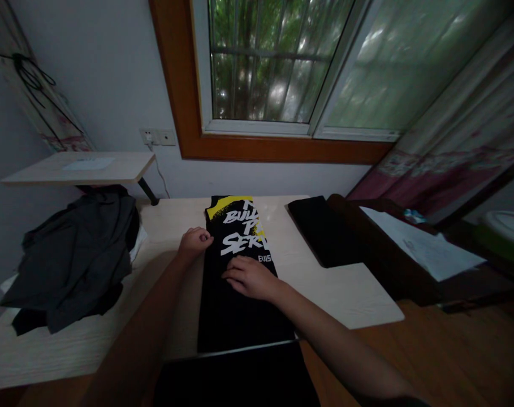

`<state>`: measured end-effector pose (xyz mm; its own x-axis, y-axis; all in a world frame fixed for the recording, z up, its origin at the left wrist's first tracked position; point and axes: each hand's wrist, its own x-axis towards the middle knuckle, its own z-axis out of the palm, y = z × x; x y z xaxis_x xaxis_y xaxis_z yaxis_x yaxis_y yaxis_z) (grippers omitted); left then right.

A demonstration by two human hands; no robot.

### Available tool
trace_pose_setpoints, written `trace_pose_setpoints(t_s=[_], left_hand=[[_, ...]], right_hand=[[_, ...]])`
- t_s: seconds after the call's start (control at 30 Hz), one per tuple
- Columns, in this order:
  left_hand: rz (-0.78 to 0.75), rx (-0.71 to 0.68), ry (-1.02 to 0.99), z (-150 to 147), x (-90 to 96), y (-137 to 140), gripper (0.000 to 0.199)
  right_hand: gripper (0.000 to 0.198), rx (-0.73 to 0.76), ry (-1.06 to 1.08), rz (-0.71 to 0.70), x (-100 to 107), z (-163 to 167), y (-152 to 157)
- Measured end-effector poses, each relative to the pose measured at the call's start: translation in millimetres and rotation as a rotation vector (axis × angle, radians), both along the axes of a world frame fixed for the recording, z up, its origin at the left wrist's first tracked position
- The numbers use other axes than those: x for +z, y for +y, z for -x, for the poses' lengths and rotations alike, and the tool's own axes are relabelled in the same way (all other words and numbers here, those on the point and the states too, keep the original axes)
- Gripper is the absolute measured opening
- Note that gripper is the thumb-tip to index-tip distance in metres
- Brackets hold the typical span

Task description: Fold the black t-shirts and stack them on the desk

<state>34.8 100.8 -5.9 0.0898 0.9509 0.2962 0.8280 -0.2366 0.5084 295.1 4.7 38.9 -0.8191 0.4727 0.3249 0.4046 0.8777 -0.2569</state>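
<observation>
A black T-shirt (pixel 243 316) lies lengthwise on the pale table, folded narrow, with white lettering and a yellow patch at its far end. The folding cuts off part of the print. My left hand (pixel 194 243) is closed at the shirt's left edge, thumb and fingers pinched on the fabric there. Lower down, my right hand (pixel 251 277) rests on top of the shirt just under the lettering, its fingers slightly bent and apart, gripping nothing.
A heap of dark clothes (pixel 78 249) lies at the left beneath a small raised shelf (pixel 87 169). To the right are a folded black cloth (pixel 324 229) and, farther over, a white sheet of paper (pixel 418 243) on dark furniture. A window (pixel 282 62) is behind the table (pixel 341 294).
</observation>
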Motion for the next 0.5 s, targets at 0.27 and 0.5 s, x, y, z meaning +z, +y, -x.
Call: trace_pose_setpoints(t_s=[0.27, 0.5], left_hand=[[-0.036, -0.039, -0.064, 2.6, -0.8, -0.1, 0.014], [-0.055, -0.031, -0.028, 0.9, -1.0, -0.3, 0.009]], right_hand=[[0.038, 0.267, -0.145, 0.073, 17.9, 35.9, -34.2], [0.026, 0.284, -0.175, 0.117, 21.1, 45.2, -37.8]])
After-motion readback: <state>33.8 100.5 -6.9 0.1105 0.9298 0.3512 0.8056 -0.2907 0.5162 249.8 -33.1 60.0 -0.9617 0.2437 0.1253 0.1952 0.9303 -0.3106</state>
